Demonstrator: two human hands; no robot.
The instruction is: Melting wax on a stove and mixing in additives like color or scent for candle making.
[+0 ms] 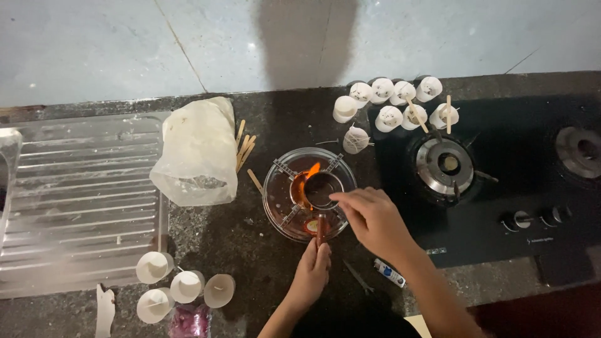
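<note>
Dark stone counter [250, 250] holds a glass bowl [275, 200] with a flame under a small pot [320, 188]. Left hand [313, 272] clamps its handle; right hand [372, 219] hovers, fingertips pinched together, hiding whatever they hold.

Left hand [311, 270] grips the handle of a small pot [322, 189] over a flame [311, 170] in the glass bowl [278, 200]; right hand [370, 216] hovers at the pot's rim, fingertips above it. White cups [388, 103] sit well beyond the fingers, plastic bag [199, 150] off to their left
</note>
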